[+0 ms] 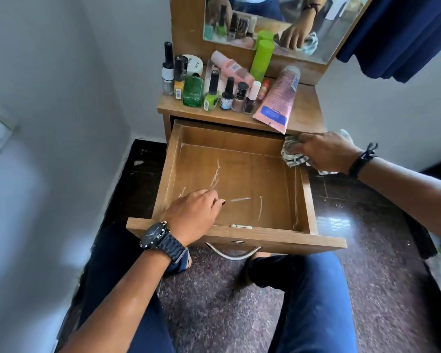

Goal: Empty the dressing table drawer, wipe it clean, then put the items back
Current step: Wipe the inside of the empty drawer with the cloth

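A dark blue curtain (402, 34) is hanging at the upper right, and the dark speckled floor (367, 250) is shining below.

the right hand (326, 151) covers most of the cloth (292, 155); the mirror (265, 21) is cut off at the top edge.

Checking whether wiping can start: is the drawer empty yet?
Empty. The open drawer shows only its bare wooden bottom with pale streaks; bottles stand on the tabletop.
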{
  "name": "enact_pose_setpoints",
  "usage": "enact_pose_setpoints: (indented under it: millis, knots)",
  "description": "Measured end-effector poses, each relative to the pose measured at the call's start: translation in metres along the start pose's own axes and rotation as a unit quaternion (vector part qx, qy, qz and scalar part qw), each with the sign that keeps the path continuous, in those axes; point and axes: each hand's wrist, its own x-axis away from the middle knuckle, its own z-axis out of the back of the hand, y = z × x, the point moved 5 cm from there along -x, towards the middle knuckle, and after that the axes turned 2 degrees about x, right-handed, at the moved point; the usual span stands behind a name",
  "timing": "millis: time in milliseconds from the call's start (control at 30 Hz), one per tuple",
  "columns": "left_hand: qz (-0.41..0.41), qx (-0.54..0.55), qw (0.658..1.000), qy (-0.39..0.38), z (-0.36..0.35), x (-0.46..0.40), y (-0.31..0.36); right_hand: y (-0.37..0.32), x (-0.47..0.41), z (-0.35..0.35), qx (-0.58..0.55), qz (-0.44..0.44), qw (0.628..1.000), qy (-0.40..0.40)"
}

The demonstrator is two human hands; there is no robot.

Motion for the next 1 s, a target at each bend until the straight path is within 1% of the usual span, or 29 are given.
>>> enact_pose_setpoints:
  millis: [67, 133, 167, 233, 300, 400, 533, 600, 667, 700, 767, 833, 900, 1000]
  knots:
    - [0.002, -0.001, 1.000, -0.007, -0.001, 0.000, 0.000, -0.010, -0.008, 0.000, 0.067, 0.015, 0.998, 0.006]
    - [0.007, -0.001, 1.000, -0.010, 0.000, 0.000, -0.002, -0.015, -0.017, -0.003, 0.130, 0.003, 0.991, -0.021]
    - [0.009, 0.001, 1.000, -0.011, 0.000, 0.000, -0.002, -0.017, -0.019, -0.001, 0.137, -0.010, 0.990, -0.038]
    - [0.012, 0.004, 1.000, -0.015, 0.002, 0.001, -0.002, -0.017, -0.021, 0.000, 0.105, -0.025, 0.991, -0.073]
    - [0.015, 0.002, 1.000, -0.015, 0.003, 0.003, -0.002, -0.020, -0.016, 0.003, 0.074, -0.009, 0.992, -0.101]
    - [0.007, -0.004, 1.000, -0.010, 0.003, 0.004, -0.001, -0.039, 0.009, -0.001, 0.086, 0.062, 0.984, -0.145]
    - [0.002, 0.001, 1.000, -0.014, 0.000, 0.003, -0.002, -0.083, 0.060, 0.001, 0.060, 0.150, 0.963, -0.217]
    - [0.001, 0.002, 1.000, -0.010, 0.000, 0.003, -0.002, -0.090, 0.069, 0.003, 0.049, 0.164, 0.959, -0.227]
    - [-0.002, 0.002, 1.000, -0.006, 0.000, 0.003, -0.002, -0.085, 0.063, 0.003, 0.046, 0.154, 0.964, -0.214]
    - [-0.002, 0.001, 1.000, -0.005, 0.000, 0.003, -0.002, -0.080, 0.056, 0.001, 0.059, 0.154, 0.967, -0.195]
    - [-0.002, -0.003, 1.000, -0.002, 0.001, 0.003, -0.001, -0.069, 0.036, 0.000, 0.113, 0.151, 0.972, -0.142]
    - [0.000, -0.009, 1.000, -0.001, 0.002, 0.003, -0.001, -0.059, 0.013, -0.002, 0.172, 0.140, 0.969, -0.107]
    - [0.005, -0.012, 1.000, -0.002, 0.003, 0.004, 0.000, -0.050, -0.008, -0.006, 0.196, 0.126, 0.968, -0.089]
    - [0.011, -0.009, 1.000, -0.008, 0.004, 0.004, 0.001, -0.042, -0.028, -0.015, 0.196, 0.103, 0.972, -0.080]
